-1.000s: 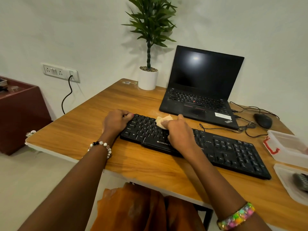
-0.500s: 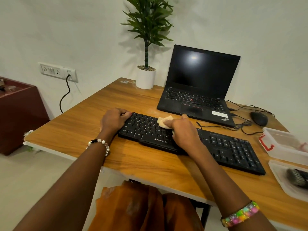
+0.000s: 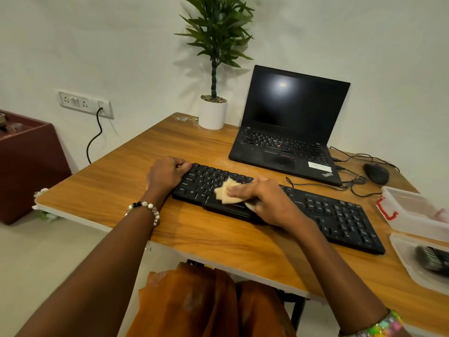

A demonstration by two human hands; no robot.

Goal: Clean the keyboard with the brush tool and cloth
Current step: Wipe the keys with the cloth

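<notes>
Both arms reach forward. The left hand [image 3: 167, 175] curls its fingers round something at its front, seemingly gripping. The right hand [image 3: 264, 199] lies palm down, fingers pressing flat, wrist low.

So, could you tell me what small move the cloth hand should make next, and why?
Probably slide the cloth rightward along the keyboard. The right hand presses it on the left-centre keys while the left hand grips the keyboard's left end, steadying it; the right-hand keys lie uncovered, so they likely come next.
</notes>
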